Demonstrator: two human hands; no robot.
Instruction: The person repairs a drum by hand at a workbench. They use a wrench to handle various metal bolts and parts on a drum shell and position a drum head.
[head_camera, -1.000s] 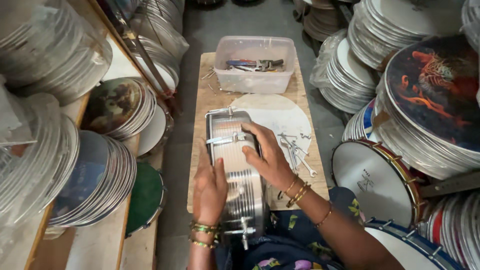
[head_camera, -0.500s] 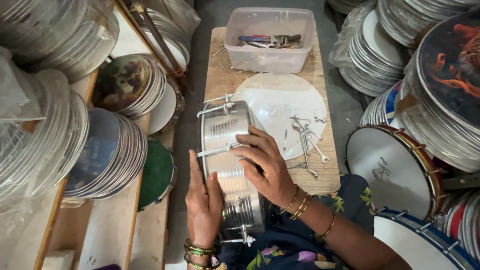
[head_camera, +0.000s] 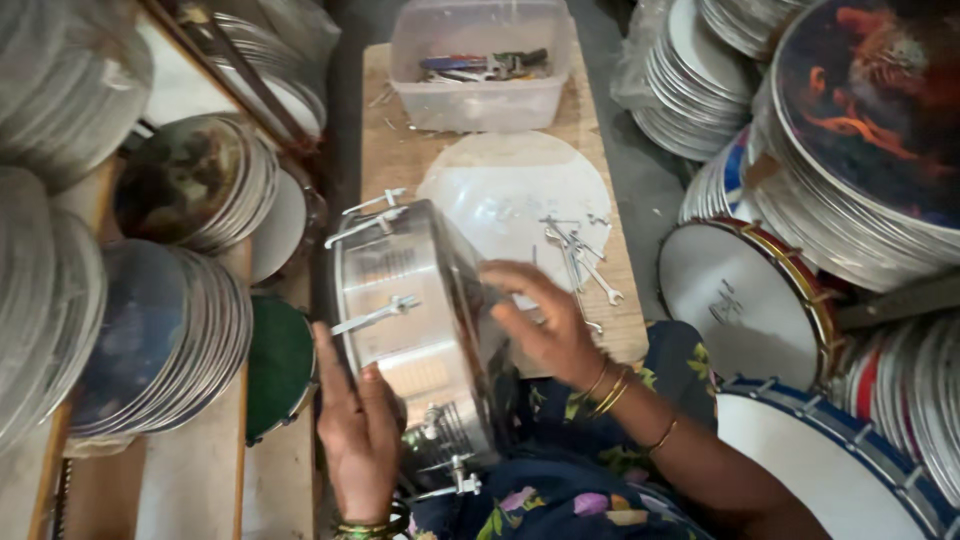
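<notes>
Metal drum shell (head_camera: 415, 330): silver, ribbed, with tension rods and lugs along its side; centre of frame, lower part resting against the person's lap, upper part over the near end of the wooden board (head_camera: 395, 150). Half a second ago it stood nearly straight up the frame; now it is tipped, its upper end swung toward the left and its right rim turned up toward the camera.

Left hand (head_camera: 355, 430): lower centre, fingers spread flat against the shell's left side, bracing it, not closed around it. It has slid lower on the shell than before. Bangles at the wrist.

Right hand (head_camera: 545, 320): right of the shell, fingers curled loosely over the right rim, touching it; blurred, so the firmness of the grip cannot be told. Earlier it lay on top of the shell's middle; it now sits at the edge.

White drumhead disc (head_camera: 515, 195): flat on the board, upper centre, unmoved.

Spanners (head_camera: 580, 260): small cluster on the disc's lower right, same place as before.

Clear plastic tub (head_camera: 480, 65): top centre on the board, tools inside.

Stacks of drumheads (head_camera: 170, 320): left side of frame on shelves.

Finished drums (head_camera: 745, 300): right side, white skins, coloured rims.
</notes>
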